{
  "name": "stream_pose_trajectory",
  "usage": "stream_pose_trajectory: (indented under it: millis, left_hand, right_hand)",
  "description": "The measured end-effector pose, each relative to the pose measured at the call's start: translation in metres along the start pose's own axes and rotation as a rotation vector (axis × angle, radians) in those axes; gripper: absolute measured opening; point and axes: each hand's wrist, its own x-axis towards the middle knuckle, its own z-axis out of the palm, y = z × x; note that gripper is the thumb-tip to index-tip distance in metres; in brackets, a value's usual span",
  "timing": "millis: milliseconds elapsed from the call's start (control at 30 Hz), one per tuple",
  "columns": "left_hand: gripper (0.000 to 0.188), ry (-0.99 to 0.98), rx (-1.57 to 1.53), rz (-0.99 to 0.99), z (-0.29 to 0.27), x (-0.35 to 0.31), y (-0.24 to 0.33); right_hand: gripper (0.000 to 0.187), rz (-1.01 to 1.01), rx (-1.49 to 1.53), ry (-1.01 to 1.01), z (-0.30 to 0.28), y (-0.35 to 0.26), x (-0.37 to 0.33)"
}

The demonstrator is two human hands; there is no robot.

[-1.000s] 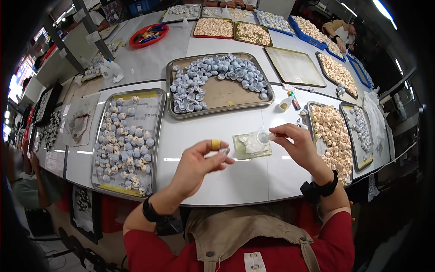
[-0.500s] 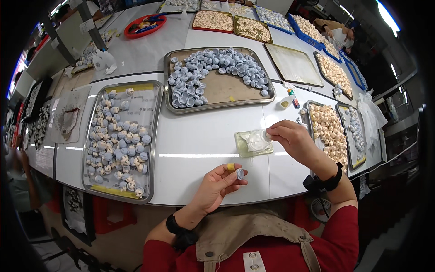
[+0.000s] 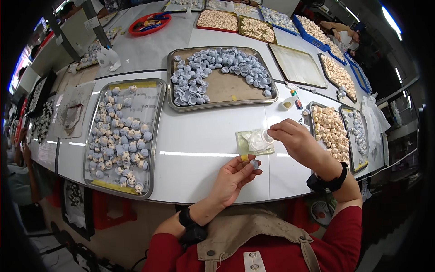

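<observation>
Between the thumb and fingers of my left hand is a small blue-grey cup-shaped piece; yellow tape wraps one finger. My right hand pinches the near-right end of a small translucent white bottle. This bottle lies tilted over a pale green pad on the white table; whether it rests on the pad is hard to tell. Ahead of my hands stands a metal tray holding many loose blue-grey cup pieces. To the left, another metal tray holds small figures in cream and blue-grey.
At right are trays of cream pieces and blue-grey pieces. A small open jar stands by the pad's far side. Farther back lie a bare tray and a red basin of tools. A co-worker sits far right.
My left hand has moved right and slightly up with the cup piece, closer to the pad. My right hand stays on the bottle; the view has shifted a little.
</observation>
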Motion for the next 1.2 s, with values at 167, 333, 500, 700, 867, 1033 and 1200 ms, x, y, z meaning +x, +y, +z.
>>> stream_pose_trajectory:
  millis: [167,333,500,700,867,1033,1200]
  left_hand:
    - [0.027,0.018,0.003,0.002,0.006,0.003,-0.001]
    - [0.028,0.012,-0.035,0.059,0.008,0.012,-0.005]
    - [0.027,0.002,-0.104,0.096,0.014,0.018,-0.007]
    - [0.028,0.005,-0.129,0.109,0.014,0.020,-0.008]
    - [0.028,-0.007,-0.123,0.125,0.014,0.018,-0.008]
    - [0.027,-0.060,-0.118,0.136,0.015,0.015,-0.008]
    - [0.029,-0.043,-0.037,0.153,0.015,0.011,-0.008]
  right_hand:
    - [0.029,0.063,0.109,0.128,0.008,0.005,-0.005]
    - [0.019,0.360,0.534,0.344,0.013,0.011,-0.012]
    - [0.016,0.556,0.862,0.420,0.020,0.009,-0.014]
    - [0.016,0.381,0.441,0.344,0.011,0.001,-0.012]
    - [0.018,0.321,0.563,0.298,0.005,-0.023,-0.015]
    - [0.019,0.277,0.524,0.275,0.007,-0.036,-0.013]
    - [0.018,0.265,0.521,0.280,0.008,-0.044,-0.011]
